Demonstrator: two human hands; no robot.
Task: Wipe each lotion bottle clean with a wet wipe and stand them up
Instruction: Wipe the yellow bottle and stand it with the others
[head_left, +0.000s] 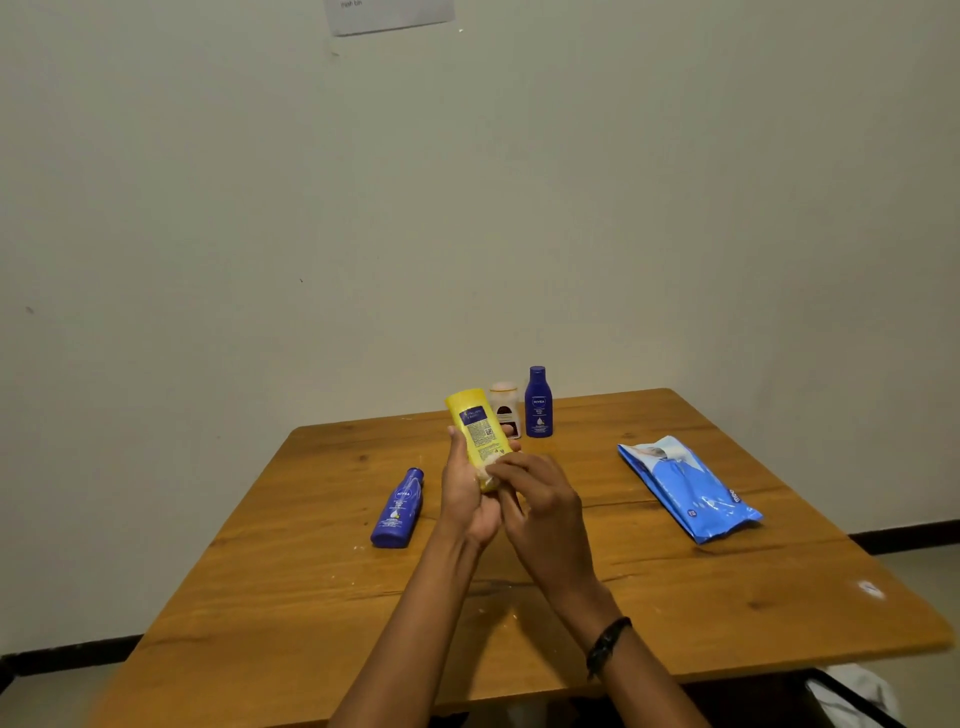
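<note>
Above wooden table (675, 597), left hand (470, 499) grips yellow bottle (475, 421), right fingers (511, 462) pinching wipe (488, 470).

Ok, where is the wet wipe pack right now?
In the head view the blue wet wipe pack lies flat on the right side of the table, right of the upright blue bottle.

Yellow bottle (475, 423) tilted in left grip (467, 499), white wipe (490, 464) pressed on its lower end by right grip (540, 514). Lying blue bottle (398, 509) left of grip; upright blue bottle (538, 402), beige bottle (505, 410) behind.
</note>
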